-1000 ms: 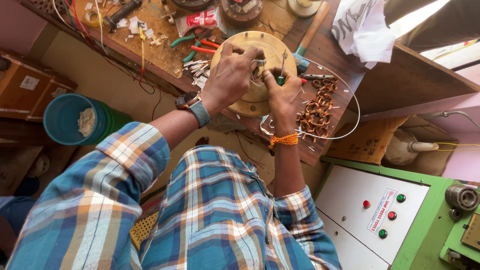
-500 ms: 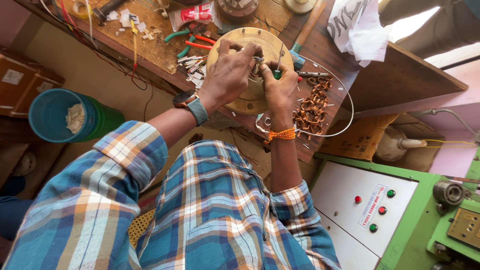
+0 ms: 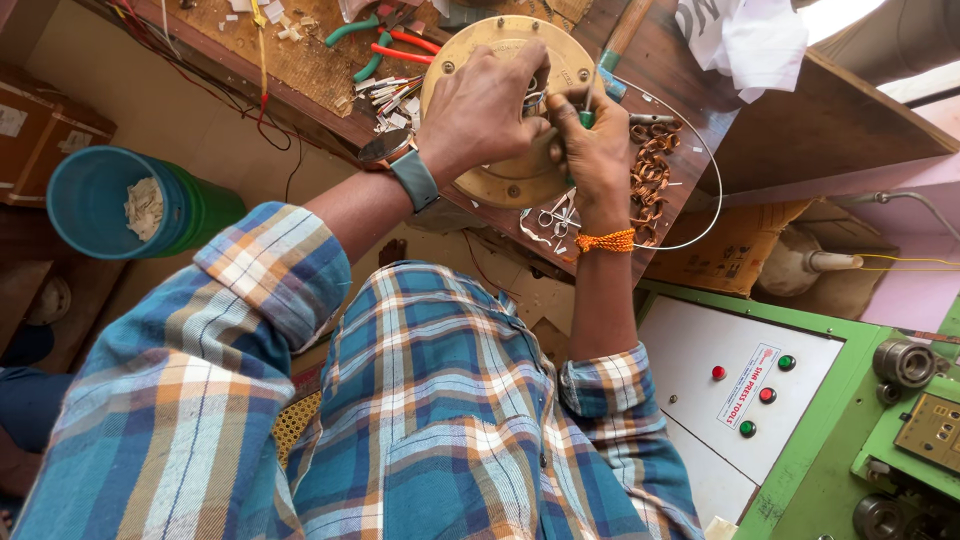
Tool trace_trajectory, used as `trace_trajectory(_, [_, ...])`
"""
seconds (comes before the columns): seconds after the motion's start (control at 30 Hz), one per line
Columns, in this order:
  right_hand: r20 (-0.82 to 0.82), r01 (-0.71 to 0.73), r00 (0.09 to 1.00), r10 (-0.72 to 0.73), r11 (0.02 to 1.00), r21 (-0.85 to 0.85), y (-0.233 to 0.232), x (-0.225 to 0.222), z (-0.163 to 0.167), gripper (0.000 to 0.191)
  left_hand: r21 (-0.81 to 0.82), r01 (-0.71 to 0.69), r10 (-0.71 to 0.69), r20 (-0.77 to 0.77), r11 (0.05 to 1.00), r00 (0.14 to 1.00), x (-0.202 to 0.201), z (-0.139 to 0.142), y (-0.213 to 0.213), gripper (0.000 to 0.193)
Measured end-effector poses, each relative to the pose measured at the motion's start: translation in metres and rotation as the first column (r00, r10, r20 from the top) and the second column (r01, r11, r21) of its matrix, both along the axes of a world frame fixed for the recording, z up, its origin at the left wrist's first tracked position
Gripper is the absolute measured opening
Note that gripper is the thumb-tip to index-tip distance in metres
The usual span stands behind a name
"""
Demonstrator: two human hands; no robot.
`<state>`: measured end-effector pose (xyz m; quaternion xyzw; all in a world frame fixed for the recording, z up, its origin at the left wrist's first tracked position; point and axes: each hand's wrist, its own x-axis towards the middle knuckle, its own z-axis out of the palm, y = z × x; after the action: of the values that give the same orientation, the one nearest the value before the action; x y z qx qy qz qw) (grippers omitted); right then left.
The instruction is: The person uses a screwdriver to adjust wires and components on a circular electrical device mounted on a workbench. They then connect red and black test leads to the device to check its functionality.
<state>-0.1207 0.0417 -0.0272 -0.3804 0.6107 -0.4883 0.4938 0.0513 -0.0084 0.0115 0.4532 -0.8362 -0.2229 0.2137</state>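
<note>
Item: round brass-coloured motor housing disc (image 3: 505, 180), lying flat on my wooden bench at twelve o'clock. I see small screw holes along its rim; its centre is hidden under my hands.

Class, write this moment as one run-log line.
left hand: on round brass disc | right hand: grips green-handled tool | copper coils beside disc

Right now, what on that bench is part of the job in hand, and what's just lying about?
In hand:
- left hand on the round brass disc
- right hand at the disc's middle, gripping a green-handled tool

Lying about:
- copper coils
- scissors
- pliers
- white cloth
- blue bucket
- green control panel
</note>
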Motion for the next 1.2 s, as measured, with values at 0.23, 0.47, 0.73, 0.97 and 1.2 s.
trace_trajectory(0.23, [0.086,0.016,0.996,-0.023,0.997,0.074,0.006,-0.001,0.009,0.018,0.033,0.173,-0.169,-0.113,0.984,0.979,0.01,-0.001,-0.009,0.044])
trace_trajectory(0.47, [-0.071,0.017,0.997,-0.018,1.0,-0.009,0.007,0.007,0.011,0.016,0.198,0.218,-0.198,-0.113,0.956,0.974,0.013,-0.002,-0.019,0.053])
trace_trajectory(0.73, [-0.022,0.01,1.0,-0.009,0.999,0.03,0.003,0.004,0.011,0.016,0.137,0.214,-0.195,-0.145,0.967,0.97,0.011,-0.008,-0.022,0.036])
trace_trajectory(0.97, [0.054,-0.063,0.997,0.061,0.997,0.04,0.0,0.0,0.008,0.011,0.06,0.175,-0.172,-0.054,0.983,0.984,0.011,0.003,-0.015,0.029])
trace_trajectory(1.2, [0.027,-0.104,0.994,0.105,0.995,-0.007,0.0,0.0,0.01,0.012,0.0,0.089,-0.089,-0.105,0.996,0.99,0.012,0.005,-0.003,0.041])
